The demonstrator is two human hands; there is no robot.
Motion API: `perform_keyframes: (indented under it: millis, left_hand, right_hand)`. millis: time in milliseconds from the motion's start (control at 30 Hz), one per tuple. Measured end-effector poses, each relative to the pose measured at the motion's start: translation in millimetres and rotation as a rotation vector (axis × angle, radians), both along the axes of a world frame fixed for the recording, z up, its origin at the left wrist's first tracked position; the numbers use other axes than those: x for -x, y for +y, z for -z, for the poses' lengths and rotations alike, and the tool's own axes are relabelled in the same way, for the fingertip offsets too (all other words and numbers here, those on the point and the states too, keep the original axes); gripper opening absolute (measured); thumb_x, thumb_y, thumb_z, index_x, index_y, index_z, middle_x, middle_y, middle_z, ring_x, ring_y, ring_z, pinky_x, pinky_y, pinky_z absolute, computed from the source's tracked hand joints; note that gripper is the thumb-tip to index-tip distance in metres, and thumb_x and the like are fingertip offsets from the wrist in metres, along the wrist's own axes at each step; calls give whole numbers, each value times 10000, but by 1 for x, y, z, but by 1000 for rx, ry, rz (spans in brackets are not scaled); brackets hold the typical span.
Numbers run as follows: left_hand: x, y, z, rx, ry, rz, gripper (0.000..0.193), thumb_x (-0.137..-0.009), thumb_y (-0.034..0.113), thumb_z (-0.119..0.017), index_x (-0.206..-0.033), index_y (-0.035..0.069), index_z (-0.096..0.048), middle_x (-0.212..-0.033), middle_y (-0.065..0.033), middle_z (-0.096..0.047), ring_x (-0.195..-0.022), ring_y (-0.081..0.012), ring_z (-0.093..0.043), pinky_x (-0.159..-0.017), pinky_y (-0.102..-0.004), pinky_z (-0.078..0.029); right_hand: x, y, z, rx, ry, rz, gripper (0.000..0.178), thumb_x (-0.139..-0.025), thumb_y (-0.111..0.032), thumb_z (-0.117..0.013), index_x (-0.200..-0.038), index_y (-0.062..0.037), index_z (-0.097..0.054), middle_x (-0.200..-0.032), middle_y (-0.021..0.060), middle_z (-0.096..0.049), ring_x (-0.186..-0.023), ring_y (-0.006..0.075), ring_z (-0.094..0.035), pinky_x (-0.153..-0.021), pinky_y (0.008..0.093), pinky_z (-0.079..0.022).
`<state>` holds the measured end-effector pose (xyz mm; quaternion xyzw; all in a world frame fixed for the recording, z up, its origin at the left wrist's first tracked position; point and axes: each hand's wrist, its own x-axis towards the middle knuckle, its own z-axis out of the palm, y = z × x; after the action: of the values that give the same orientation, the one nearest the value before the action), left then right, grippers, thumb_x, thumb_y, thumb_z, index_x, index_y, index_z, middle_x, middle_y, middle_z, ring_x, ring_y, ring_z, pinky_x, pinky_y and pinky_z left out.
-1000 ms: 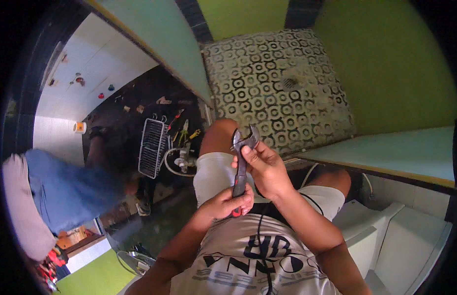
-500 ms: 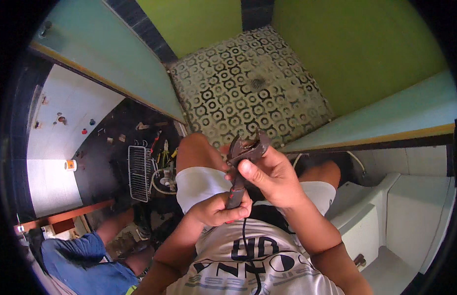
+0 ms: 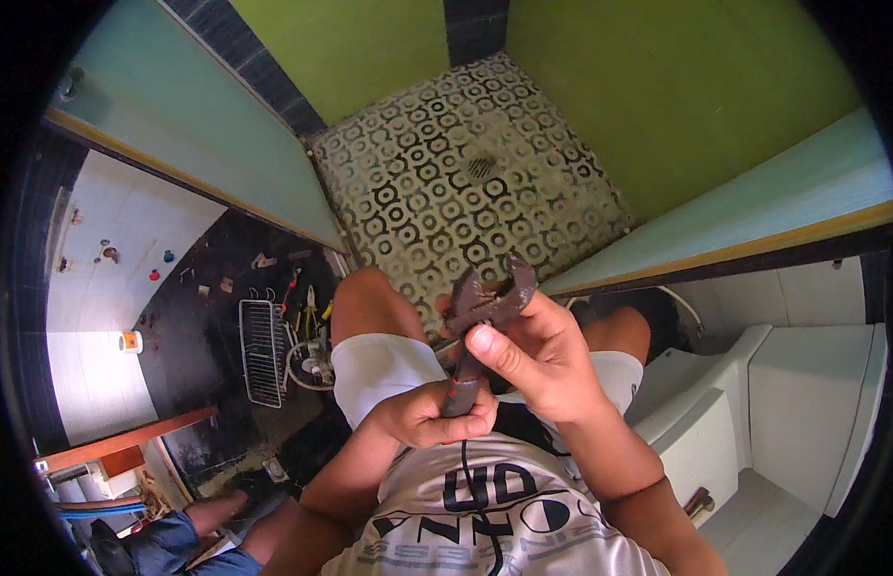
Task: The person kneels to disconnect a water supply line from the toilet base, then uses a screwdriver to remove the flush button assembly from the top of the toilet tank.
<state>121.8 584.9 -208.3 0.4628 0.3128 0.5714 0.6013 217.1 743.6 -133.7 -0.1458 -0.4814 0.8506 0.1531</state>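
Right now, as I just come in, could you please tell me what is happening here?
A person in a pale printed shirt is holding an adjustable wrench. The left hand grips its handle, and the right hand supports its head, thumb on top. The wrench's jaws stand apart, with nothing visibly clamped between them. To the left, a wire rack lies on the dark floor, and another person's blue shorts show at the lower left.
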Motion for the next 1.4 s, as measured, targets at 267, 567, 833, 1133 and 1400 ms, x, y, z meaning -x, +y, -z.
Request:
perform_keyframes:
  millis: [267,567,833,1133,1400]
  left_hand:
    - [6,2,-3,-50,40,33,208,-1049,179,-527,-896,38,-526,-836,-26,-526,-763,-154,-488,-704,-315,-411]
    - [-1,13,-7,-69,65,66,181,-1027,151,-569,-881,51,-530,-837,-14,-532,-758,-147,-492,-702,-310,-417]
    - [-7,22,-20,-83,160,29,115,-944,25,-654,-1034,44,-585,-982,-19,-589,-916,-144,-579,-790,-285,-463]
    - [14,75,-74,-257,876,195,732,-775,233,-899,-1367,39,-514,-1201,-101,-640,-1088,-204,-616,-898,-333,-494]
    - [40,167,-127,-563,667,-865,807,-964,600,-575,-1442,-25,-392,-1461,-149,-466,-1299,-259,-483,-1069,-408,-396]
  right_hand:
    - [-3,1,0,1,-37,-118,431,-980,-209,-694,-1325,-19,-519,-1223,158,-654,-1009,185,-664,-868,353,-559]
    - [-16,0,-4,-88,113,-93,448,-1012,-394,-616,-1245,-17,-553,-984,141,-720,-891,180,-692,-820,347,-565]
    - [-41,-14,-10,-32,213,15,471,-1061,-347,-518,-1371,-9,-412,-1087,183,-693,-860,194,-691,-814,343,-565]
    - [-86,-5,-17,-84,101,534,330,-1075,-379,-480,-1177,-68,-439,-748,71,-582,-579,131,-554,-561,290,-490]
    - [-170,164,120,202,-470,1184,357,-1079,-388,-473,-1011,-38,-494,-730,56,-545,-602,159,-526,-539,358,-480]
